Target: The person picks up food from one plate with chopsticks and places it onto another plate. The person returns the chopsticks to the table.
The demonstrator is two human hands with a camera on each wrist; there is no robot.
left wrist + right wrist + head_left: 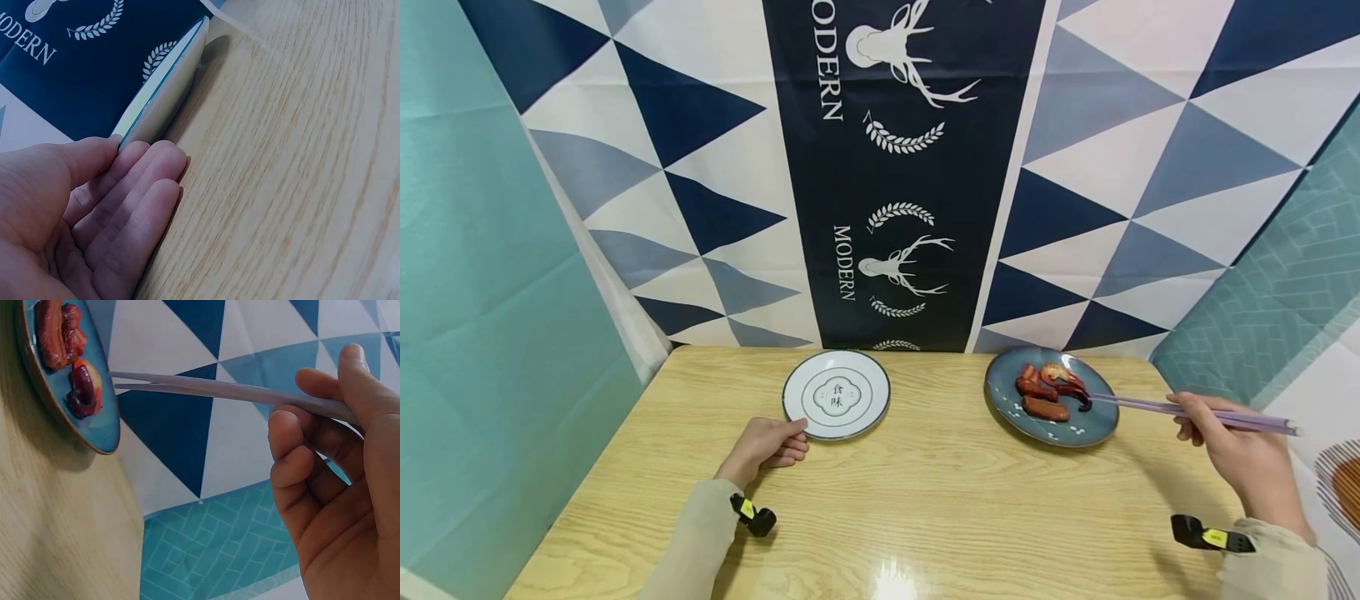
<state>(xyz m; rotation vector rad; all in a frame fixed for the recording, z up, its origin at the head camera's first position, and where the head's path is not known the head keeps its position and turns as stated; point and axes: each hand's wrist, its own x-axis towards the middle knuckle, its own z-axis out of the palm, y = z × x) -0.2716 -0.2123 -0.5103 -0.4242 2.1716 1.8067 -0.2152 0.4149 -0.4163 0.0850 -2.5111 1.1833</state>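
Observation:
My left hand pinches the near-left rim of a small white plate with a dark edge and printed characters. Seen in the left wrist view, the thumb lies over the rim of the white plate, the fingers below it. A pair of pale purple chopsticks is gripped in my right hand, tips pointing left over a blue plate. On that plate lie reddish-brown strips of food and a dark red curled piece. The right wrist view shows the chopsticks' tips slightly apart, nothing between them.
Both plates are toward the back of a light wooden table. A geometric cloth with a dark deer-print band hangs right behind it. Teal panels stand at the left and right sides.

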